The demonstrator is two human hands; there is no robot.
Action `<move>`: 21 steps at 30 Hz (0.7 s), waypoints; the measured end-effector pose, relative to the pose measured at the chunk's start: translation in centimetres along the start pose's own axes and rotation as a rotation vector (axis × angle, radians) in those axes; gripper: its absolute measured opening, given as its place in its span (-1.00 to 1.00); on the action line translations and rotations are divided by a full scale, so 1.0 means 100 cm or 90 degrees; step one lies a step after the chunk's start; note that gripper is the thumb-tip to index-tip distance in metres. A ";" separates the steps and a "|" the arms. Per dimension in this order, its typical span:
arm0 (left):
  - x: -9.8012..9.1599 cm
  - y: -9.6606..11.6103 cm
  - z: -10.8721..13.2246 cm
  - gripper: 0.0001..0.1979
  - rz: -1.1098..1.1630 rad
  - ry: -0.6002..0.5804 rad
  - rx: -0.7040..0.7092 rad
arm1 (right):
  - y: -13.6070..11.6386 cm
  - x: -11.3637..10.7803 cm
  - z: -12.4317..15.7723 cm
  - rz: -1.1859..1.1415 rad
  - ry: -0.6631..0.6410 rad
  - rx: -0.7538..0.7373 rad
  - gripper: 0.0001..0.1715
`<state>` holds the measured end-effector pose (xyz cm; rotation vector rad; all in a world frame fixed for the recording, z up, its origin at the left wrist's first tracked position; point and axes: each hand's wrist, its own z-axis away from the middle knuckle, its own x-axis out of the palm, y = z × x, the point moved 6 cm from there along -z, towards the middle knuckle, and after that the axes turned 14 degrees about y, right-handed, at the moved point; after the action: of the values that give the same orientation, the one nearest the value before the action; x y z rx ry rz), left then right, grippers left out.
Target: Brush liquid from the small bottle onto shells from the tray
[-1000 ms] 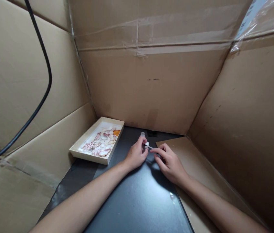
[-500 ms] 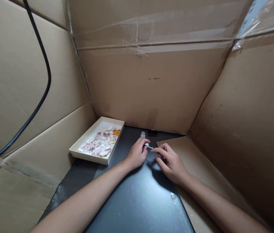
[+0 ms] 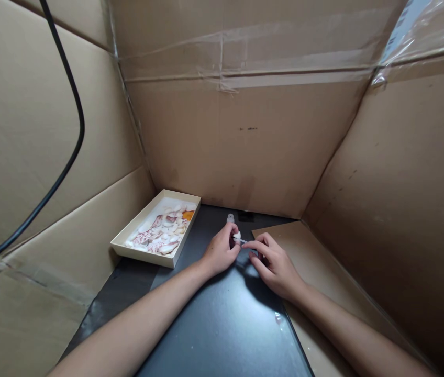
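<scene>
My left hand [image 3: 222,250] is closed, pinching a small white piece [image 3: 237,236] that looks like a seashell. My right hand [image 3: 275,262] faces it from the right, fingers curled round a thin, pale, see-through stick [image 3: 243,241]. The stick's far end meets the white piece or comes very close to it; I cannot tell which. Just beyond my left fingers stands a small clear bottle [image 3: 230,218], its lower part hidden by the hand. To the left, a shallow cream box [image 3: 142,255] holds many seashells [image 3: 163,230], white, reddish-striped and one orange.
Both hands are over a dark, glossy tabletop [image 3: 214,324]. A flat cardboard sheet [image 3: 316,262] lies along its right side. Cardboard walls [image 3: 222,152] close in the back and both sides. A black cable [image 3: 76,104] hangs at the left.
The white piece has turned and shows more of itself between my left fingers. My right hand and the stick have shifted slightly left and down. The box and bottle stay in place.
</scene>
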<state>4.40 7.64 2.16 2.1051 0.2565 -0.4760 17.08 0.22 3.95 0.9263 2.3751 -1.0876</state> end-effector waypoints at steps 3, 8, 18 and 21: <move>0.001 0.001 0.001 -0.85 -0.028 -0.018 0.001 | 0.004 -0.002 -0.001 0.039 0.015 0.032 -0.77; 0.000 0.003 0.002 -0.84 -0.082 -0.027 0.008 | 0.005 -0.006 -0.003 0.060 0.041 0.046 -0.85; -0.001 0.010 0.002 -0.76 -0.108 -0.039 0.031 | 0.009 -0.007 -0.003 0.064 0.048 0.061 -0.80; -0.001 0.007 0.001 -0.75 -0.103 -0.035 0.024 | 0.004 -0.003 -0.003 0.029 0.015 0.020 -0.76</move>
<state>4.57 7.12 2.66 2.1139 0.3902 -0.6387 17.57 0.49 4.05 1.0038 2.3501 -1.1064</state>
